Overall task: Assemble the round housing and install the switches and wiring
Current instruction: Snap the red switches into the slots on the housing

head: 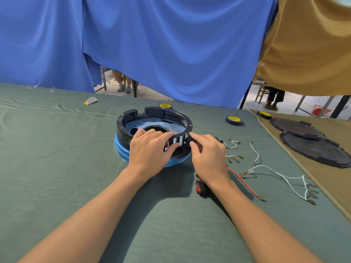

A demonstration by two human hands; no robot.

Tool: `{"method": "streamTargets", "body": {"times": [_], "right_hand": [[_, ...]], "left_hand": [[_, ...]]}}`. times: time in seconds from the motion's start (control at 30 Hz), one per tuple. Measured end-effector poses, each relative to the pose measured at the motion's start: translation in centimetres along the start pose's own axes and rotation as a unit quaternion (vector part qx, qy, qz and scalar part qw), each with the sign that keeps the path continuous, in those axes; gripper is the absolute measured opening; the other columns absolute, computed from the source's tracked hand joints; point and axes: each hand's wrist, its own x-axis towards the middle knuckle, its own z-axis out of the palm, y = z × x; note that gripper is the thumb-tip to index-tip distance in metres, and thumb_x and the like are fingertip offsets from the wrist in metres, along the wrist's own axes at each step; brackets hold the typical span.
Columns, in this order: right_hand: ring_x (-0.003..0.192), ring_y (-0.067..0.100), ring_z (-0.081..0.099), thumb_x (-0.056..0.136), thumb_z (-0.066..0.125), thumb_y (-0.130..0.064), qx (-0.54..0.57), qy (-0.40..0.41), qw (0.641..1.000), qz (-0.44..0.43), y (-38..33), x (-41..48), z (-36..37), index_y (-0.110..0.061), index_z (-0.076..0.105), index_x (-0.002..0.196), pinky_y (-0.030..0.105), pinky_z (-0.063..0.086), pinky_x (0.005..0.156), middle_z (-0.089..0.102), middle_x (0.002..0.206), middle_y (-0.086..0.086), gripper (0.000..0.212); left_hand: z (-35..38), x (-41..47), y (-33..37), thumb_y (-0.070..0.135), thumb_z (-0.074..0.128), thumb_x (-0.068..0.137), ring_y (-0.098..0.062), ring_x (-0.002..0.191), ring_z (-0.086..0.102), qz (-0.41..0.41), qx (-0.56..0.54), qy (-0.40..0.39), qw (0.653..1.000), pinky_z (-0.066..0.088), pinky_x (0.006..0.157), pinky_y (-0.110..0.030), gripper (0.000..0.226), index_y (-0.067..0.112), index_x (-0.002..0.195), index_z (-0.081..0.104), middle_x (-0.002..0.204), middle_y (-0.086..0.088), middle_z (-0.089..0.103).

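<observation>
Wiring lies nearest us on the green-clothed counter [57,168], all loose. We count one red wire [245,182] and four bundles of white wire leads [284,175], as best we can tell. One red rocker switch [199,187] sits by the right wrist, uninstalled.

Mid-counter, the round black plastic housing [152,118] stands open-topped on its blue base [121,151]. The left hand [150,147] curls over its near rim, thumb on the curved black panel with white slots [175,142]. The right hand [209,154] pinches that panel's right end.

We judge the task early: the panel is being seated, and switches and wiring remain.

To the right lie two dark round covers [315,150]. Farthest are three black tape rolls with yellow cores [234,120].
</observation>
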Motion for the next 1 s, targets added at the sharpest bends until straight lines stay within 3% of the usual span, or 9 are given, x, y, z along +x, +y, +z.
{"method": "streamTargets", "body": {"times": [0.13,0.37,0.47,0.57,0.7,1.0], "right_hand": [[0.091,0.024,0.062,0.092,0.058,-0.004,-0.026,-0.025,0.999,-0.018,-0.2,0.3,0.1,-0.005,0.070,0.115,0.009,0.024,0.072,0.068,0.099,0.012,0.027],[0.092,0.026,0.061,0.091,0.060,-0.007,-0.033,-0.054,0.998,-0.030,-0.1,0.7,-0.1,-0.008,0.072,0.112,0.013,0.026,0.072,0.069,0.098,0.012,0.025],[0.087,0.021,0.063,0.089,0.065,-0.010,-0.004,-0.056,0.998,0.000,-0.3,1.0,-0.2,-0.007,0.069,0.105,0.013,0.036,0.076,0.068,0.090,0.003,0.017],[0.086,0.018,0.064,0.087,0.069,-0.013,0.020,-0.057,0.998,0.013,-0.5,1.4,-0.6,-0.010,0.070,0.098,0.028,0.049,0.087,0.064,0.082,-0.005,0.011],[0.083,0.018,0.065,0.085,0.070,-0.013,0.018,-0.080,0.997,0.002,-0.7,2.2,-0.9,-0.009,0.072,0.096,0.035,0.052,0.089,0.070,0.084,0.001,0.011],[0.073,0.012,0.062,0.085,0.071,-0.011,0.058,0.005,0.998,-0.014,-0.2,0.8,0.4,-0.009,0.073,0.094,0.025,0.053,0.076,0.070,0.081,0.000,0.010]], "left_hand": [[-0.3,-0.1,0.0,0.040,0.079,0.078,-0.020,0.066,0.065,-0.013,-0.007,-0.007,1.000,0.042,0.070,-0.033,0.026,0.018,0.093,0.077,0.067,0.004,0.070],[-0.8,0.0,0.2,0.040,0.077,0.080,-0.021,0.069,0.067,-0.032,-0.023,-0.014,0.999,0.040,0.072,-0.033,0.026,0.018,0.094,0.077,0.070,0.002,0.072],[-1.0,-0.2,0.3,0.042,0.074,0.082,-0.022,0.073,0.067,-0.043,-0.032,-0.017,0.998,0.039,0.075,-0.034,0.027,0.018,0.096,0.077,0.073,0.001,0.073],[-1.1,-0.2,0.3,0.042,0.073,0.083,-0.023,0.076,0.067,-0.050,-0.044,-0.019,0.998,0.038,0.076,-0.035,0.027,0.019,0.096,0.077,0.076,0.000,0.074],[-1.3,-0.3,0.2,0.043,0.070,0.085,-0.022,0.079,0.067,-0.057,-0.056,-0.019,0.997,0.037,0.078,-0.035,0.028,0.020,0.100,0.077,0.081,0.001,0.075],[-1.7,-0.1,0.1,0.042,0.071,0.083,-0.024,0.071,0.068,-0.064,-0.065,-0.009,0.996,0.042,0.077,-0.035,0.025,0.021,0.092,0.080,0.076,-0.001,0.076]]}}
